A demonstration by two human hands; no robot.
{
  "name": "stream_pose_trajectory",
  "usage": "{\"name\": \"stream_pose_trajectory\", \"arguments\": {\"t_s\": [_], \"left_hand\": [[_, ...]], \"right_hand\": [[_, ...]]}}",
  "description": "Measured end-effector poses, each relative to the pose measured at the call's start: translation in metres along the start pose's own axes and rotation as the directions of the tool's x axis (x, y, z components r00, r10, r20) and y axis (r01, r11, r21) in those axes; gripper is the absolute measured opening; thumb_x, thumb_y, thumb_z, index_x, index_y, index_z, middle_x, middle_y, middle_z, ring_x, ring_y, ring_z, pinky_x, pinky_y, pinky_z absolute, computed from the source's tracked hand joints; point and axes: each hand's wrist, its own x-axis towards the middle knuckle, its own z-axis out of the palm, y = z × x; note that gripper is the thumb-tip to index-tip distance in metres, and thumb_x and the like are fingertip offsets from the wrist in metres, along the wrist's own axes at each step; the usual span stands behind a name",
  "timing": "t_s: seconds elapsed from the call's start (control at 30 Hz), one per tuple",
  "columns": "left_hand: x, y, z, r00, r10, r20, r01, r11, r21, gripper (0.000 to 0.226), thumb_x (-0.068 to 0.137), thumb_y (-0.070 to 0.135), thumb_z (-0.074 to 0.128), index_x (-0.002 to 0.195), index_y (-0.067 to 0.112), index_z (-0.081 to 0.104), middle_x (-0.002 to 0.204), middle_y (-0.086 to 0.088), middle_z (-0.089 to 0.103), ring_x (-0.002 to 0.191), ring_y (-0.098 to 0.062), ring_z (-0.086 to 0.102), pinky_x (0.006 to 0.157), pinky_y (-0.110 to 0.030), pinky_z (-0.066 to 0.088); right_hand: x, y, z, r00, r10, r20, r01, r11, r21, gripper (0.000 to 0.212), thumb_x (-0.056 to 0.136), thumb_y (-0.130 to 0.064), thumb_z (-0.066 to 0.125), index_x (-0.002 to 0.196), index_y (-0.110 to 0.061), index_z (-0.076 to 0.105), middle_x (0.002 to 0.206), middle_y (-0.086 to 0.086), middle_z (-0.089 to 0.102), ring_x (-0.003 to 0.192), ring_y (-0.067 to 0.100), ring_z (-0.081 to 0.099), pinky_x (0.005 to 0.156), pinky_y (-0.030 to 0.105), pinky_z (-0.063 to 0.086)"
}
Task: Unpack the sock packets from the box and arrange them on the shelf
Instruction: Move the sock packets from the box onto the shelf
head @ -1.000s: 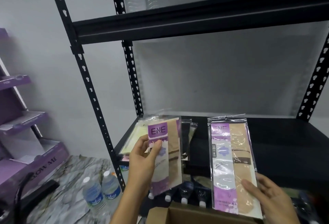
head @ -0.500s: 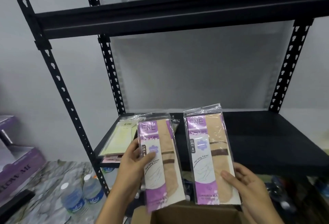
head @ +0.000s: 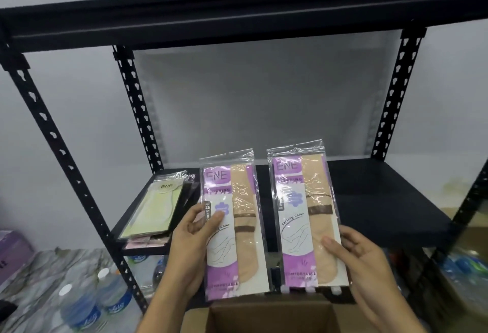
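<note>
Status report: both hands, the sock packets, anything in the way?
Left hand holds one purple-and-beige plastic sock packet, right hand a second packet. Both above brown cardboard box, not yet on black metal shelf. Way clear.

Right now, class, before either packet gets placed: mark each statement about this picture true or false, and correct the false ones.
1. The left hand holds the left packet and the right hand holds the right packet. True.
2. The shelf bears no packets yet. False: a stack of packets lies at its left end.
3. The cardboard box sits open below both hands. True.
4. The held packets show black socks. False: the socks are beige with a brown band.
</note>
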Motion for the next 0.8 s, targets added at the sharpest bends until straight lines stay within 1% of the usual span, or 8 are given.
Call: {"name": "stream_pose_trajectory", "arguments": {"t_s": [0.13,0.33,0.4,0.5,0.63,0.67,0.73,0.8], "left_hand": [[0.011,-0.008,0.029,0.999,-0.007,0.038,0.007,1.000,0.000,0.033,0.081,0.017,0.069,0.113,0.015,0.059,0.101,-0.016,0.074,0.088,-0.033,0.073,0.076,-0.047,0.059],[0.027,-0.028,0.066,0.994,-0.061,0.088,0.061,0.998,0.003,0.028,0.088,0.015,0.065,0.116,0.012,0.059,0.101,-0.016,0.075,0.085,-0.032,0.074,0.069,-0.042,0.061],[0.029,-0.036,0.070,0.993,-0.076,0.088,0.075,0.997,0.009,0.031,0.087,0.017,0.065,0.118,0.014,0.058,0.100,-0.015,0.075,0.087,-0.034,0.073,0.074,-0.046,0.060],[0.033,-0.046,0.072,0.993,-0.099,0.068,0.098,0.995,0.018,0.030,0.086,0.016,0.066,0.115,0.013,0.059,0.099,-0.016,0.075,0.085,-0.036,0.073,0.080,-0.050,0.056],[0.037,-0.056,0.069,0.994,-0.100,0.037,0.099,0.995,0.025,0.034,0.082,0.014,0.069,0.115,0.010,0.062,0.095,-0.019,0.075,0.080,-0.036,0.074,0.079,-0.049,0.056],[0.038,-0.056,0.067,0.995,-0.093,0.030,0.091,0.995,0.040,0.042,0.077,0.019,0.076,0.115,0.010,0.062,0.094,-0.018,0.075,0.081,-0.037,0.074,0.081,-0.049,0.055],[0.040,-0.055,0.065,0.998,-0.063,0.022,0.061,0.994,0.086,0.075,0.048,0.041,0.092,0.112,0.012,0.065,0.093,-0.016,0.076,0.082,-0.035,0.074,0.083,-0.050,0.055],[0.041,-0.055,0.066,0.999,-0.037,-0.002,0.037,0.990,0.139,0.100,0.019,0.059,0.091,0.105,0.016,0.068,0.090,-0.012,0.077,0.081,-0.032,0.075,0.082,-0.046,0.055]], "right_hand": [[0.010,-0.013,-0.018,0.997,-0.001,-0.074,-0.004,0.997,-0.073,0.024,0.079,-0.006,0.068,0.104,-0.009,0.067,0.096,0.012,0.076,0.089,0.030,0.073,0.077,0.046,0.059],[0.059,-0.027,-0.075,0.970,-0.008,-0.244,-0.036,0.983,-0.177,0.022,0.081,-0.005,0.069,0.103,-0.007,0.066,0.091,0.012,0.076,0.082,0.030,0.074,0.073,0.043,0.061],[0.085,-0.031,-0.096,0.952,-0.037,-0.304,-0.047,0.964,-0.263,0.024,0.082,-0.005,0.070,0.106,-0.005,0.065,0.091,0.012,0.075,0.083,0.029,0.073,0.076,0.041,0.060],[0.124,-0.036,-0.128,0.932,-0.074,-0.354,-0.077,0.916,-0.395,0.026,0.084,-0.005,0.069,0.109,-0.003,0.063,0.098,0.013,0.071,0.079,0.023,0.070,0.063,0.031,0.057],[0.172,-0.037,-0.164,0.906,-0.066,-0.418,-0.167,0.851,-0.497,0.033,0.084,-0.003,0.069,0.116,-0.001,0.062,0.108,0.019,0.068,0.083,0.030,0.068,0.069,0.038,0.057],[0.181,-0.037,-0.171,0.901,-0.069,-0.429,-0.184,0.833,-0.521,0.035,0.084,-0.002,0.069,0.117,0.001,0.061,0.109,0.019,0.068,0.084,0.031,0.066,0.071,0.039,0.056],[0.195,-0.036,-0.183,0.890,-0.073,-0.450,-0.215,0.804,-0.555,0.033,0.084,0.000,0.068,0.116,0.003,0.062,0.109,0.021,0.068,0.084,0.031,0.065,0.075,0.041,0.056],[0.206,-0.032,-0.192,0.880,-0.065,-0.471,-0.262,0.761,-0.594,0.031,0.084,-0.001,0.068,0.115,0.002,0.064,0.110,0.020,0.068,0.086,0.031,0.065,0.079,0.041,0.056]]}}
